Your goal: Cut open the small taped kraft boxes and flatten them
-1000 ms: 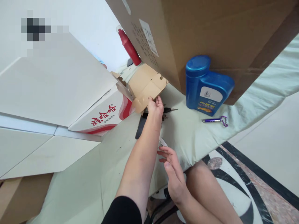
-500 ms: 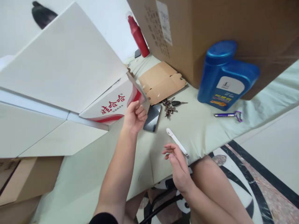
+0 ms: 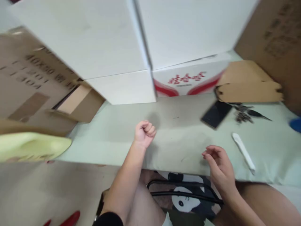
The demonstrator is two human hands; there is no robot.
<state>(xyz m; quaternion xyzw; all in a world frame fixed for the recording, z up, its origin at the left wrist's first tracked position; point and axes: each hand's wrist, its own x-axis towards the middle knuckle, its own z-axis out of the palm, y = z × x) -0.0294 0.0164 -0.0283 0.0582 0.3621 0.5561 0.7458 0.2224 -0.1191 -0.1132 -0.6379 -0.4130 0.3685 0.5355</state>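
Observation:
My left hand (image 3: 145,134) is closed in a fist just above the pale green cloth (image 3: 113,135), and nothing shows sticking out of it. My right hand (image 3: 221,163) hovers over the cloth's near edge, fingers loosely curved and apart from the thumb, holding nothing. To its right lies a slim white pen-like stick (image 3: 244,152) with a metal tip. A dark phone (image 3: 216,114) rests farther back. Beside the phone is a bunch of keys (image 3: 243,114) with a black-headed key.
White boxes (image 3: 113,40) and a box with red lettering (image 3: 188,80) line the back. A flattened cardboard piece (image 3: 250,81) lies behind the keys. Large cartons (image 3: 35,75) stand left, near a yellow-green object (image 3: 33,146). A blue container (image 3: 295,124) shows at the right edge.
The view has swung left, so the phone, keys and white stick sit farther right. My left fist is now left of the phone, away from the lettered box. The right hand's fingers have curled slightly.

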